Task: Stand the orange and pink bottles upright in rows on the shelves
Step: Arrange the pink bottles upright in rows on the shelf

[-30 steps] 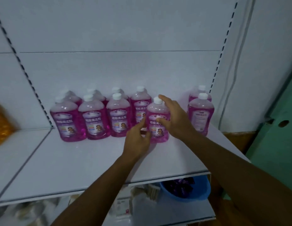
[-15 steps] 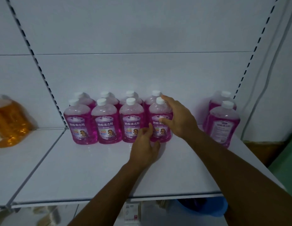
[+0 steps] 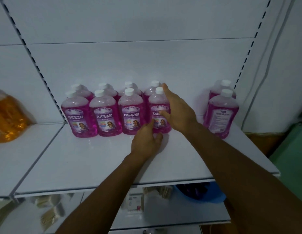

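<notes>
Several pink bottles with white caps stand upright in two rows on the white shelf point(image 3: 96, 162). The rightmost front pink bottle point(image 3: 157, 105) stands in line with three other front-row bottles point(image 3: 105, 114). My right hand point(image 3: 179, 112) holds its right side, thumb across the label and fingers reaching up past the cap. My left hand point(image 3: 146, 141) grips its base, fingers curled and thumb against the lower label. Two more pink bottles point(image 3: 221, 115) stand apart at the right. Orange bottles point(image 3: 6, 119) sit on the neighbouring shelf at the left.
White back panels with slotted uprights point(image 3: 37, 65) rise behind the shelves. On the lower shelf are a blue basin point(image 3: 202, 195) and small boxes point(image 3: 135, 201). A green surface point(image 3: 295, 157) lies at the far right. A gap separates the rows from the right pair.
Both hands have slid the held pink bottle back and left, so it now stands tight against the front row. The view has shifted left, showing more of the orange bottles.
</notes>
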A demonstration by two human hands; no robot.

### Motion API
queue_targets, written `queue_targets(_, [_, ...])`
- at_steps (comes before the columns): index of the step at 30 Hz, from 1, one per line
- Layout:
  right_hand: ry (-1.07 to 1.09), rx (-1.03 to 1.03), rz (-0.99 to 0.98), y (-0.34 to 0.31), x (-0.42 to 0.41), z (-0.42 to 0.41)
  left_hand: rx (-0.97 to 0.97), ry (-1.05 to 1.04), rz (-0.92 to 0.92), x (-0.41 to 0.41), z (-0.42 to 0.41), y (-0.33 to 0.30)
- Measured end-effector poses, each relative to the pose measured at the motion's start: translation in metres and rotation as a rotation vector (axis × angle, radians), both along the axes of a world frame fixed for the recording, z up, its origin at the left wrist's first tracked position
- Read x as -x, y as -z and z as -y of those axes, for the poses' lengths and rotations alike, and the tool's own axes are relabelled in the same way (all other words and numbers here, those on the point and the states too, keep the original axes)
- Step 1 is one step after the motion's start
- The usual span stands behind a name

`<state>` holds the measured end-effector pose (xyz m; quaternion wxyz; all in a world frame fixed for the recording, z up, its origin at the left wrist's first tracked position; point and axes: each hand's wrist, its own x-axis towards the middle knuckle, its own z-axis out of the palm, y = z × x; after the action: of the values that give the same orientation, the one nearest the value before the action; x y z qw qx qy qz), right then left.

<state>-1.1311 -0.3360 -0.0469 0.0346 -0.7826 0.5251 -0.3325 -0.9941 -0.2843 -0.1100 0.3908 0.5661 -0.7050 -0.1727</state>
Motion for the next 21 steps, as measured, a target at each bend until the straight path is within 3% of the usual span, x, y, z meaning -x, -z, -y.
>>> queue_targets(3, [0.032, 0.045, -0.039, 0.002, 0.008, -0.011, 0.01, -0.09, -0.001, 0.021, -0.006, 0.001])
queue_targets(7, [0.128, 0.415, 0.108, 0.001, 0.044, -0.03, -0.091, 0.121, -0.052, 0.068, -0.011, -0.004])
queue_targets(11, [0.316, 0.452, 0.228, 0.0, 0.096, -0.043, -0.163, 0.23, -0.07, 0.11, -0.011, -0.011])
queue_targets(13, [0.366, 0.409, 0.237, 0.003, 0.119, -0.046, -0.163, 0.285, -0.14, 0.125, -0.011, -0.016])
queue_targets(17, [0.296, 0.079, 0.341, 0.01, 0.143, -0.051, -0.159, 0.37, -0.226, 0.145, -0.006, -0.014])
queue_targets(21, [0.275, 0.05, 0.311, 0.011, 0.15, -0.045, -0.178, 0.384, -0.268, 0.15, 0.0, -0.003])
